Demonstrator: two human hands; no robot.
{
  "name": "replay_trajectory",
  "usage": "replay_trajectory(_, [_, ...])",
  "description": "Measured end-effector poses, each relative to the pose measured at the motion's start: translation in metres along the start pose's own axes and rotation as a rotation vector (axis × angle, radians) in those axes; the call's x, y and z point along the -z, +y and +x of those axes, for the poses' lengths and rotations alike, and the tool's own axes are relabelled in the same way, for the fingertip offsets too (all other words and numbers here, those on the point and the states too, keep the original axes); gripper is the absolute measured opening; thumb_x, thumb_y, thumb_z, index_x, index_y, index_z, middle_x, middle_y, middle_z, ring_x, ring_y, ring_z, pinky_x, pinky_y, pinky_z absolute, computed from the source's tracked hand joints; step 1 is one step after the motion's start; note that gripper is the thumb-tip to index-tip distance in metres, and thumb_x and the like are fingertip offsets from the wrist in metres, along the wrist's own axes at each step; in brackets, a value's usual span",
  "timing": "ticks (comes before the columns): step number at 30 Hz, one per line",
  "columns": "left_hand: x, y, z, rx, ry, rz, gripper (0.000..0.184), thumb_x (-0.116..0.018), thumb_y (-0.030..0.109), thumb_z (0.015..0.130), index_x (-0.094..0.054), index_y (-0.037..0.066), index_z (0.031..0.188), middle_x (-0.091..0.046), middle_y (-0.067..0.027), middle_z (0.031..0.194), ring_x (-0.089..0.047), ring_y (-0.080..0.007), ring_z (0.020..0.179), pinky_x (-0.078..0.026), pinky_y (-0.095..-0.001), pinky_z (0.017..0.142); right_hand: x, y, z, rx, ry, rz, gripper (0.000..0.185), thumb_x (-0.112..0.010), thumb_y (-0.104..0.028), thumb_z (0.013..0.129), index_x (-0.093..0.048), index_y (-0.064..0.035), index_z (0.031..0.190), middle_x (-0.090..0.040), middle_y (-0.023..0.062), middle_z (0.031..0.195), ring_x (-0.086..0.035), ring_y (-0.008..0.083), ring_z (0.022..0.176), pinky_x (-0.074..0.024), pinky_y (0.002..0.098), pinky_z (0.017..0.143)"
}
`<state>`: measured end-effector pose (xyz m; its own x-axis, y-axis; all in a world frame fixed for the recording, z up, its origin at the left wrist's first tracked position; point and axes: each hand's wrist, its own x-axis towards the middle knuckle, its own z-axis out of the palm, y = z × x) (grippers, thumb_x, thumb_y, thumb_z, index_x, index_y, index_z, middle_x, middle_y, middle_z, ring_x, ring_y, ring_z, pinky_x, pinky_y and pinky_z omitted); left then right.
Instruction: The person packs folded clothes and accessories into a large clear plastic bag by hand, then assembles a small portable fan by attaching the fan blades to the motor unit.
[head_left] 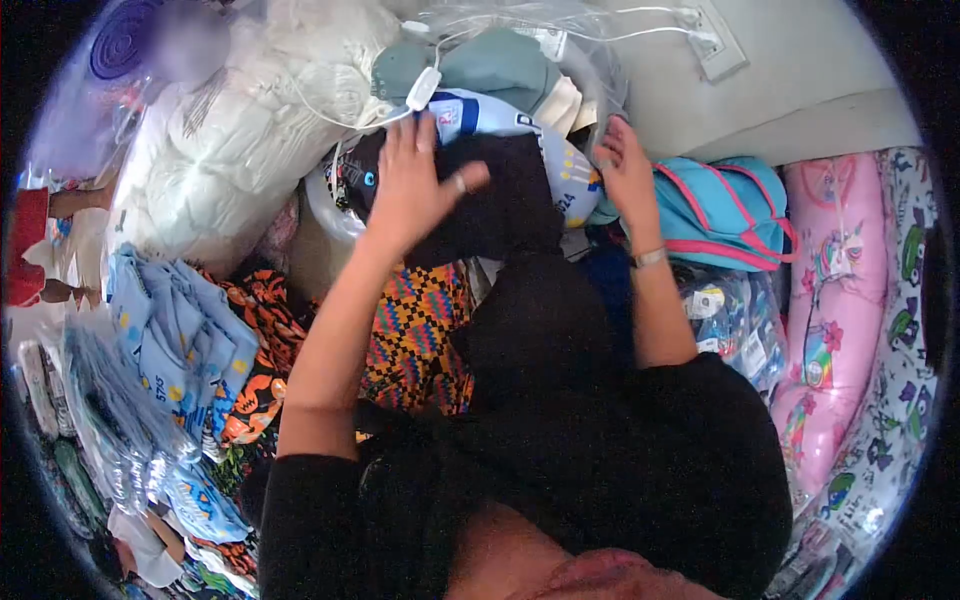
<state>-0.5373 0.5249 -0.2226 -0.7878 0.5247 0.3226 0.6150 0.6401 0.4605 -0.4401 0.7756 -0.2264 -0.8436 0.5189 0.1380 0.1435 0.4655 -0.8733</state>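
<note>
My left hand (412, 185) lies with its fingers spread on the dark cloth (500, 185) in front of me, near its far left edge. Beyond that cloth shows a light blue printed cloth (500, 115) with dark lettering. At its right side, my right hand (627, 165) is raised with bent fingers at the rim of a clear plastic bag (600, 85). Whether those fingers pinch the plastic is too unclear to tell. A white cable with a small white block (424, 90) crosses just beyond my left hand.
White bagged bundles (230, 150) fill the upper left. Folded light blue clothes (180, 330) and patterned fabric (420, 330) lie nearer. To the right are a turquoise and pink bag (720, 210) and a pink unicorn item (830, 290). A wall socket (715, 40) holds plugs.
</note>
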Motion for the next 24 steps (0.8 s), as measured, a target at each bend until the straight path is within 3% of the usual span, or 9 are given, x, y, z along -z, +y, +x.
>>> replay_trajectory(2, [0.037, 0.046, -0.032, -0.096, -0.175, -0.027, 0.093, -0.073, 0.044, 0.053, -0.030, 0.013, 0.130, -0.019, -0.0222, 0.134, -0.018, -0.0437, 0.122, -0.017, -0.0548, 0.097, 0.008, 0.008, 0.021, 0.012, -0.080, -0.150, 0.046, -0.058, -0.018, 0.079, -0.040, 0.0033, 0.115, -0.052, 0.0181, 0.108, -0.053, 0.0227, 0.098, -0.0427, 0.0310, 0.081])
replay_trajectory(5, [0.020, 0.048, -0.057, -0.209, -0.305, 0.139, 0.092, -0.076, 0.030, 0.050, -0.031, 0.025, 0.130, -0.017, -0.0176, 0.136, -0.016, -0.0423, 0.123, -0.015, -0.0592, 0.096, 0.020, 0.013, 0.050, -0.104, -0.491, -0.559, 0.069, -0.062, -0.049, 0.067, -0.048, 0.0073, 0.106, -0.057, 0.0237, 0.097, -0.057, 0.0324, 0.090, -0.0440, 0.0359, 0.078])
replay_trajectory(8, [-0.004, 0.025, -0.035, -0.268, -0.211, 0.255, 0.086, -0.071, 0.014, 0.055, -0.030, 0.029, 0.129, -0.017, -0.0156, 0.137, -0.016, -0.0407, 0.124, -0.014, -0.0564, 0.098, 0.013, 0.062, 0.082, -0.150, -0.785, -0.559, 0.065, -0.062, -0.045, 0.067, -0.049, 0.0053, 0.106, -0.056, 0.0248, 0.099, -0.056, 0.0330, 0.091, -0.0435, 0.0356, 0.078])
replay_trajectory(10, [-0.008, 0.022, -0.007, -0.226, -0.201, 0.217, 0.092, -0.074, 0.020, 0.052, -0.026, 0.032, 0.130, -0.021, -0.0150, 0.135, -0.021, -0.0395, 0.122, -0.017, -0.0572, 0.096, 0.009, 0.059, 0.085, -0.122, -0.755, -0.525, 0.053, -0.059, -0.037, 0.071, -0.050, 0.0034, 0.105, -0.057, 0.0202, 0.099, -0.056, 0.0302, 0.089, -0.0436, 0.0344, 0.077])
replay_trajectory(12, [-0.014, 0.017, 0.012, -0.200, -0.137, 0.228, 0.093, -0.075, 0.021, 0.053, -0.024, 0.032, 0.131, -0.027, -0.0143, 0.131, -0.025, -0.0381, 0.119, -0.019, -0.0556, 0.095, -0.004, 0.058, 0.085, -0.240, -0.473, 0.268, 0.033, -0.056, -0.027, 0.078, -0.055, -0.0018, 0.099, -0.059, 0.0089, 0.089, -0.058, 0.0151, 0.076, -0.0487, 0.0289, 0.065])
replay_trajectory(14, [-0.023, 0.007, 0.026, -0.134, -0.086, 0.189, 0.093, -0.075, 0.022, 0.054, -0.024, 0.032, 0.131, -0.028, -0.0143, 0.130, -0.027, -0.0372, 0.119, -0.020, -0.0549, 0.095, -0.008, 0.048, 0.099, -0.297, -0.424, 0.166, 0.026, -0.054, -0.025, 0.080, -0.056, -0.0047, 0.096, -0.059, 0.0067, 0.090, -0.058, 0.0150, 0.076, -0.0493, 0.0292, 0.066])
replay_trajectory(17, [-0.034, -0.013, 0.050, -0.097, -0.045, 0.143, 0.091, -0.074, 0.023, 0.056, -0.024, 0.031, 0.130, -0.031, -0.0147, 0.129, -0.031, -0.0363, 0.116, -0.021, -0.0532, 0.095, -0.018, -0.014, 0.113, -0.406, -0.378, 0.518, 0.030, -0.054, -0.024, 0.077, -0.056, -0.0048, 0.100, -0.057, 0.0075, 0.091, -0.054, 0.0156, 0.080, -0.0452, 0.0277, 0.068])
replay_trajectory(22, [-0.045, -0.030, 0.074, -0.056, -0.069, 0.232, 0.088, -0.073, 0.023, 0.058, -0.024, 0.031, 0.130, -0.035, -0.0123, 0.127, -0.035, -0.0349, 0.114, -0.026, -0.0528, 0.091, -0.018, -0.048, 0.119, -0.373, -0.077, 0.804, 0.014, -0.054, -0.022, 0.080, -0.056, -0.0081, 0.083, -0.056, 0.0039, 0.069, -0.054, 0.0133, 0.058, -0.0467, 0.0252, 0.050])
replay_trajectory(24, [-0.052, -0.040, 0.083, -0.066, -0.042, 0.221, 0.087, -0.073, 0.025, 0.058, -0.024, 0.031, 0.130, -0.036, -0.0123, 0.126, -0.037, -0.0348, 0.111, -0.028, -0.0543, 0.089, 0.000, -0.043, 0.122, -0.385, -0.133, 0.908, 0.013, -0.054, -0.021, 0.080, -0.055, -0.0080, 0.078, -0.056, 0.0053, 0.068, -0.055, 0.0132, 0.057, -0.0468, 0.0255, 0.049])
